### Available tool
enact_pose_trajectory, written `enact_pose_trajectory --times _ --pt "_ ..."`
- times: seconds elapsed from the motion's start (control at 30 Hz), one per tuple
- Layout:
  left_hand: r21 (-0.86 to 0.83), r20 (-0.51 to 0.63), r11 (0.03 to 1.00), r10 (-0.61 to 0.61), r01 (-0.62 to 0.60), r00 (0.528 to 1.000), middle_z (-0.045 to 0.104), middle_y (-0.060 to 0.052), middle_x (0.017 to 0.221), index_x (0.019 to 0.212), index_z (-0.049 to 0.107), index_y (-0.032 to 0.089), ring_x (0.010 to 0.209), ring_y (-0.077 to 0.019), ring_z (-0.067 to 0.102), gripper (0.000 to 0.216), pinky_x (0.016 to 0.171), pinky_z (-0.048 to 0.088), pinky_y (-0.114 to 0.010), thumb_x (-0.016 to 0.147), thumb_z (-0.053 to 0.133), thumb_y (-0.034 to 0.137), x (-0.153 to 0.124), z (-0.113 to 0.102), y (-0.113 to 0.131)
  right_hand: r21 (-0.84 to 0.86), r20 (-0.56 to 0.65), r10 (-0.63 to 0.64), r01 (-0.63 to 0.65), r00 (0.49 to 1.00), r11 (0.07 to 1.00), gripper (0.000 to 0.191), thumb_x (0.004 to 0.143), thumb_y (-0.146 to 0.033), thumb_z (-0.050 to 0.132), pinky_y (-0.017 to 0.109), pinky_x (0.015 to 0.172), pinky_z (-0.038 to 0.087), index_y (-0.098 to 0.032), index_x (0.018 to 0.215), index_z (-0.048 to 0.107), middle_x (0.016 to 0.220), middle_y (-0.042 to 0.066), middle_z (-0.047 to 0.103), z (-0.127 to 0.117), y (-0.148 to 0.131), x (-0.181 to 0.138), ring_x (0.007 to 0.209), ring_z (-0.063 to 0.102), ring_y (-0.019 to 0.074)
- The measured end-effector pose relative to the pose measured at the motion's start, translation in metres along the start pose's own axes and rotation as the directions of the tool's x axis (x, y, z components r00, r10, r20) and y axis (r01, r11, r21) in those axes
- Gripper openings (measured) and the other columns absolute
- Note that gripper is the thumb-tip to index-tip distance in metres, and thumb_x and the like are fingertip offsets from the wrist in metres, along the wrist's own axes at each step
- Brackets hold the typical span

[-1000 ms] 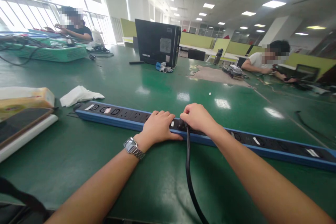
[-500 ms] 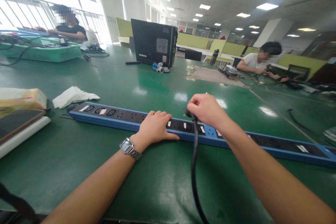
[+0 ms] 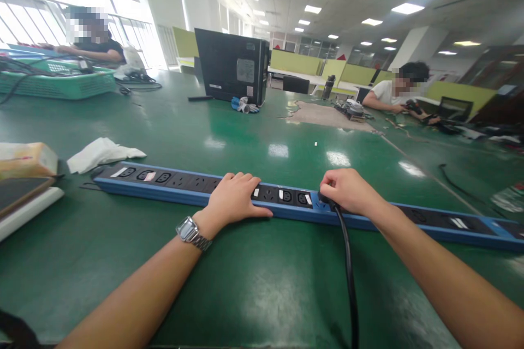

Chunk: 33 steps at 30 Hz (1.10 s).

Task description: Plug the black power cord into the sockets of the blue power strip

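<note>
A long blue power strip (image 3: 155, 191) with black socket modules lies across the green table. My left hand (image 3: 231, 197) grips it left of its middle, fingers over the far side and thumb along the near edge. Between the fingers of my right hand (image 3: 347, 188) is a black plug (image 3: 326, 197), held at the blue socket section of the strip. My fingers partly hide the plug, so I cannot tell whether its pins are in the socket. From it a thick black cable (image 3: 347, 267) hangs down over the near part of the table.
At left are a crumpled tissue (image 3: 102, 154), a tissue pack (image 3: 30, 159) and a phone (image 3: 24, 193). Further back stand a green basket (image 3: 61, 86), a black computer case (image 3: 229, 65) and gloves (image 3: 244, 105). Two other people sit at the table's far sides.
My right hand has carried the plug right and down, from above the black sockets to the blue socket section. My left hand stays on the power strip. The view has shifted slightly.
</note>
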<state>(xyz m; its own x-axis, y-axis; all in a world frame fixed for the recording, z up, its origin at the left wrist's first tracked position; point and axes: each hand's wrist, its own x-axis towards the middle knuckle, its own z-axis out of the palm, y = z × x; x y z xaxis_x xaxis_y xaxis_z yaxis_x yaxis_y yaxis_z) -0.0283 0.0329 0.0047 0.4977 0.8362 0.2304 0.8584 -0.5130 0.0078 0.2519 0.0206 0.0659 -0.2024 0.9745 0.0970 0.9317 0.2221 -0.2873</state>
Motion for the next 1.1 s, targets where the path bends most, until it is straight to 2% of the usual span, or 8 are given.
enact_pose_trajectory --times 0.27,0.37,0.5,0.6,0.7,0.77,0.97,1.1 --pt "-0.006 0.012 1.0 -0.001 0.001 1.0 0.07 -0.011 0.107 0.113 0.063 0.018 0.102 -0.0326 0.064 0.078 0.089 0.043 -0.044 0.069 0.06 0.081 0.0 -0.002 0.001 -0.034 0.005 0.034 -0.033 0.999 0.999 0.022 0.076 -0.025 0.051 0.024 0.056 0.035 -0.017 0.072 0.071 0.063 0.003 0.067 0.011 -0.005 -0.006 0.059 0.056 0.0137" --pt "-0.005 0.023 1.0 -0.008 0.008 1.0 0.07 -0.011 0.108 0.114 0.063 0.018 0.101 -0.0321 0.064 0.077 0.089 0.043 -0.044 0.069 0.06 0.081 0.001 -0.003 0.001 0.003 -0.034 0.048 -0.048 0.998 0.999 0.021 0.075 -0.026 0.052 0.025 0.057 0.036 -0.017 0.07 0.071 0.065 0.003 0.069 0.002 -0.004 -0.008 0.061 0.058 0.0143" --pt "-0.01 0.03 1.0 -0.002 0.003 1.0 0.07 -0.011 0.108 0.113 0.063 0.018 0.101 -0.0319 0.063 0.077 0.089 0.043 -0.044 0.07 0.059 0.081 0.001 -0.004 0.0 0.09 -0.17 0.119 -0.104 0.978 0.99 0.024 0.074 -0.033 0.052 0.025 0.057 0.039 -0.019 0.07 0.071 0.067 0.002 0.07 -0.034 0.024 -0.021 0.061 0.06 0.0151" --pt "-0.012 0.023 1.0 -0.005 0.005 1.0 0.07 -0.011 0.108 0.113 0.063 0.019 0.101 -0.0318 0.063 0.077 0.089 0.042 -0.043 0.069 0.058 0.082 0.001 -0.003 0.0 0.004 -0.135 0.121 -0.122 0.983 0.993 0.025 0.072 -0.037 0.054 0.027 0.055 0.037 -0.02 0.066 0.07 0.059 0.001 0.067 -0.049 0.063 -0.037 0.055 0.057 0.0154" --pt "-0.02 0.022 1.0 -0.013 0.013 1.0 0.07 -0.01 0.107 0.112 0.064 0.02 0.101 -0.0315 0.064 0.075 0.089 0.042 -0.042 0.068 0.06 0.081 0.001 -0.002 0.0 -0.047 -0.07 0.123 -0.127 0.99 0.991 0.026 0.072 -0.039 0.054 0.027 0.055 0.038 -0.02 0.064 0.069 0.056 0.001 0.066 -0.044 0.096 -0.049 0.055 0.057 0.0163" --pt "-0.022 0.018 1.0 -0.01 0.011 1.0 0.07 -0.01 0.108 0.112 0.064 0.02 0.101 -0.0317 0.064 0.075 0.089 0.042 -0.042 0.068 0.06 0.081 0.001 -0.002 0.0 -0.043 -0.058 0.13 -0.132 0.99 0.99 0.027 0.073 -0.04 0.053 0.028 0.055 0.038 -0.02 0.065 0.069 0.056 0.001 0.065 -0.037 0.107 -0.052 0.055 0.058 0.0167" --pt "-0.025 0.027 1.0 -0.011 0.011 1.0 0.07 -0.01 0.107 0.114 0.064 0.019 0.101 -0.0323 0.064 0.077 0.09 0.043 -0.044 0.069 0.06 0.081 0.001 -0.003 -0.001 -0.04 -0.02 0.073 -0.074 0.997 0.996 0.025 0.075 -0.037 0.051 0.026 0.056 0.037 -0.02 0.069 0.069 0.057 -0.001 0.064 -0.026 0.103 -0.049 0.054 0.055 0.0143" --pt "-0.023 0.027 1.0 -0.006 0.007 1.0 0.07 -0.01 0.108 0.115 0.063 0.019 0.102 -0.0319 0.064 0.076 0.09 0.043 -0.044 0.069 0.06 0.08 0.001 -0.004 -0.001 -0.041 -0.017 0.091 -0.092 0.996 0.995 0.024 0.075 -0.035 0.051 0.026 0.055 0.036 -0.02 0.069 0.069 0.058 0.0 0.065 -0.018 0.101 -0.048 0.054 0.054 0.014"
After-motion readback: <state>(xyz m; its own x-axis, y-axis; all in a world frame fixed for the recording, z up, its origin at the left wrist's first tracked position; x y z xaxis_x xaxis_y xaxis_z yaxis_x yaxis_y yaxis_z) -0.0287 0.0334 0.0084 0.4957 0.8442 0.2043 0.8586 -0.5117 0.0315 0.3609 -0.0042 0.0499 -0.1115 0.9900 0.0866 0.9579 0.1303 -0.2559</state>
